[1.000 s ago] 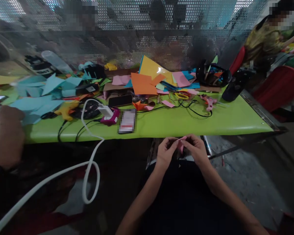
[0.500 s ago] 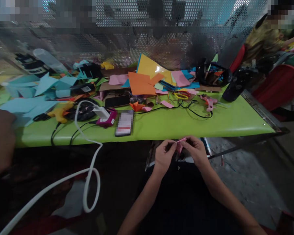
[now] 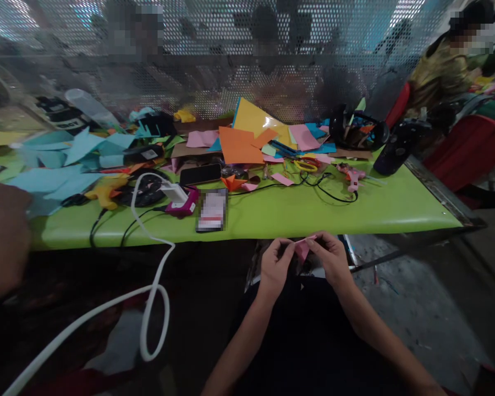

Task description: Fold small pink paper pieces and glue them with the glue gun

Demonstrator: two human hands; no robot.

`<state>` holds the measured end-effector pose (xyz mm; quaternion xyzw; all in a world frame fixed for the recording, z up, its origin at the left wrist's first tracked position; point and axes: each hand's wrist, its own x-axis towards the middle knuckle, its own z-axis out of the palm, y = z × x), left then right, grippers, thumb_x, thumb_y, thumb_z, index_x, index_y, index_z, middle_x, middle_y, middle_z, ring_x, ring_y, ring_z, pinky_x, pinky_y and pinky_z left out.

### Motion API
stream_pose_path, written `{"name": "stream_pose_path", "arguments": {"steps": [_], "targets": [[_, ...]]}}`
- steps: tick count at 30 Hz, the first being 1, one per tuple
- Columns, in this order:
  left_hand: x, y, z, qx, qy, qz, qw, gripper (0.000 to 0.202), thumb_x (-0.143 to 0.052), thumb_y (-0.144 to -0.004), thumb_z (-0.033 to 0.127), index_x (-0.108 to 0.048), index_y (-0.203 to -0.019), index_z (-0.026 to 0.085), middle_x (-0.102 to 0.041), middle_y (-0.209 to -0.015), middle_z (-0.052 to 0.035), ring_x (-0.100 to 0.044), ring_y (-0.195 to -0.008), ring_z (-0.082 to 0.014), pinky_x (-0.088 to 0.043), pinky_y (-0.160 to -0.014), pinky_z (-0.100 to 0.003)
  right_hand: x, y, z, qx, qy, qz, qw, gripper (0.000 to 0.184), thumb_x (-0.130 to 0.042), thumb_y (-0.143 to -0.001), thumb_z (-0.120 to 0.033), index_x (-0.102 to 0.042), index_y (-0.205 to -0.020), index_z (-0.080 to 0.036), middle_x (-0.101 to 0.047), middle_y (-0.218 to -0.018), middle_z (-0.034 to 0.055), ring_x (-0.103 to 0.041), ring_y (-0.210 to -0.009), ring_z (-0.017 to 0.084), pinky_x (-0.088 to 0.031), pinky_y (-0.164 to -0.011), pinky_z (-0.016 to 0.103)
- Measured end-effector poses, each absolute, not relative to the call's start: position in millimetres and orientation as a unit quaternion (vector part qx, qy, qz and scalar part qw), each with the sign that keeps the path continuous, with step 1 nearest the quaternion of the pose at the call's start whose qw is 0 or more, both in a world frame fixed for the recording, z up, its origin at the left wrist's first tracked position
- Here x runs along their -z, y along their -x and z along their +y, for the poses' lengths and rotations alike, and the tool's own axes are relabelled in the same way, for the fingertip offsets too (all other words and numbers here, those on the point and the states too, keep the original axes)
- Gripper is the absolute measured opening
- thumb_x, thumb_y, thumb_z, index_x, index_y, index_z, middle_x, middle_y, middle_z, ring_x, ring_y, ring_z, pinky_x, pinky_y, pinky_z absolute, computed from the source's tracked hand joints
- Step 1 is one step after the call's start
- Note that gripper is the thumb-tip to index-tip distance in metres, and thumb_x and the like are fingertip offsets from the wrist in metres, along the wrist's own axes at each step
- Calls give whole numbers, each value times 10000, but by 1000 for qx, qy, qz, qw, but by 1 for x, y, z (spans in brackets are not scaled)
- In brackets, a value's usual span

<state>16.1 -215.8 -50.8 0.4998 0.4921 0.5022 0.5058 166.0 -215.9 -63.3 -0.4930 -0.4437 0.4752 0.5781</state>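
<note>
A small folded piece of pink paper (image 3: 302,250) is held between my two hands, just below the front edge of the green table (image 3: 313,212). My left hand (image 3: 275,265) pinches its left corner between thumb and fingers. At its right end, my right hand (image 3: 332,257) grips it the same way. The paper hangs to a point between the hands, and its finer folds are too small to make out. On the table beyond lie an orange folded paper piece (image 3: 233,182), a pink paper strip (image 3: 282,179) and yellow-handled scissors (image 3: 306,165).
A pink glue gun (image 3: 353,177) and a yellow one (image 3: 107,191) lie with their cords. Near the front are a phone (image 3: 212,210), a purple power block (image 3: 183,203) and a white cable (image 3: 159,275). Colored paper (image 3: 241,146) is piled behind. Another person's arm (image 3: 4,242) is at left.
The pink paper has tilted, so more of its face shows between my hands. Both hands keep hold of it. The whole view has shifted slightly.
</note>
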Motion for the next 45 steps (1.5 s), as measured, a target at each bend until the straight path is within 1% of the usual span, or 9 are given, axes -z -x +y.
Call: {"name": "stream_pose_path", "arguments": {"steps": [10, 16, 21, 24, 27, 30, 34, 42, 45], "targets": [[53, -16, -216, -516, -494, 489, 501, 164, -641, -847, 325, -675, -826, 166, -681, -766, -19, -620, -730, -141, -493, -702, -241, 61, -164, -215, -475, 491, -438, 585, 162, -783, -736, -372, -723, -779, -228, -712, -727, -10, -621, -681, 152, -485, -669, 266], [55, -19, -213, -526, -470, 486, 516, 191, -715, -780, 349, -690, -816, 163, -711, -762, -26, -644, -711, -145, -516, -702, -251, 64, -164, -214, -475, 499, -443, 574, 193, -778, -744, -404, -719, -773, -223, -715, -731, -2, -623, -680, 158, -493, -669, 274], [55, -17, -209, -527, -469, 500, 502, 163, -731, -749, 323, -697, -778, 166, -710, -737, -24, -643, -706, -148, -518, -701, -257, 63, -167, -213, -474, 501, -455, 564, 220, -767, -750, -430, -725, -833, -231, -726, -788, 7, -639, -726, 177, -508, -703, 289], [58, -15, -208, -525, -467, 497, 509, 166, -725, -759, 324, -697, -789, 163, -708, -736, -23, -637, -701, -142, -512, -704, -255, 59, -171, -213, -466, 508, -454, 564, 246, -697, -810, -470, -735, -845, -230, -717, -794, 18, -634, -748, 190, -505, -699, 290], [62, -15, -208, -527, -452, 484, 533, 197, -730, -766, 350, -691, -790, 159, -697, -727, -19, -623, -691, -132, -506, -691, -246, 57, -175, -214, -466, 505, -458, 564, 256, -637, -866, -450, -756, -859, -223, -712, -792, 25, -627, -758, 190, -491, -694, 282], [62, -17, -208, -531, -413, 477, 566, 206, -762, -734, 346, -682, -772, 160, -674, -711, 0, -599, -668, -109, -496, -671, -226, 58, -177, -213, -490, 484, -446, 572, 174, -701, -820, -385, -763, -893, -240, -723, -826, 14, -633, -764, 179, -497, -716, 279], [59, -18, -208, -530, -369, 467, 605, 217, -795, -685, 329, -668, -741, 162, -646, -701, 14, -568, -644, -86, -473, -635, -202, 60, -177, -212, -507, 472, -439, 572, 172, -763, -740, -340, -755, -887, -252, -733, -818, 6, -642, -741, 170, -511, -707, 277], [57, -17, -206, -509, -338, 454, 649, 283, -815, -648, 367, -645, -731, 157, -601, -671, 11, -511, -584, -78, -419, -531, -192, 55, -179, -213, -516, 477, -434, 564, 171, -750, -749, -367, -746, -858, -236, -732, -793, 13, -645, -698, 172, -517, -676, 286], [52, -16, -202, -497, -366, 456, 641, 261, -800, -672, 361, -644, -732, 160, -600, -666, 17, -511, -588, -81, -424, -551, -198, 47, -182, -209, -520, 473, -442, 557, 181, -761, -748, -386, -742, -847, -236, -729, -781, 16, -635, -679, 170, -509, -655, 282]]}}
